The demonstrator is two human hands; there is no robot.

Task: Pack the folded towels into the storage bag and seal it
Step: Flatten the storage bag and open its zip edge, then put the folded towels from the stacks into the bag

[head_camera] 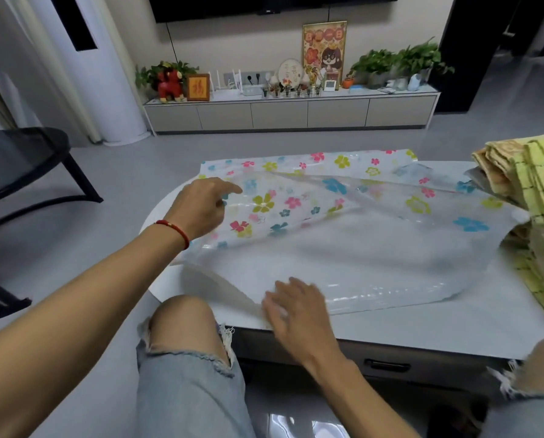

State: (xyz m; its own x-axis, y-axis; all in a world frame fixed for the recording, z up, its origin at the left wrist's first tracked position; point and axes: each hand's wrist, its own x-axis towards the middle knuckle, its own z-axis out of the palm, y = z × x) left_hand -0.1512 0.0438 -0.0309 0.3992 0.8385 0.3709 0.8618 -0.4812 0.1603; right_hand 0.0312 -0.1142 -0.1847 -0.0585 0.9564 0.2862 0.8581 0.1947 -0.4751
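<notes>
A clear plastic storage bag printed with coloured flowers lies spread flat across the white table. A stack of folded yellow and tan checked towels sits at the table's right edge, partly out of frame. My left hand, with a red wrist band, rests on the bag's far left corner, its fingers bent over the plastic. My right hand lies fingers apart on the bag's near edge, slightly blurred. The bag holds nothing that I can see.
My knees in torn jeans are against the table's near side. A black chair stands at left. Beyond the table lies open grey floor, then a low TV cabinet with ornaments and plants.
</notes>
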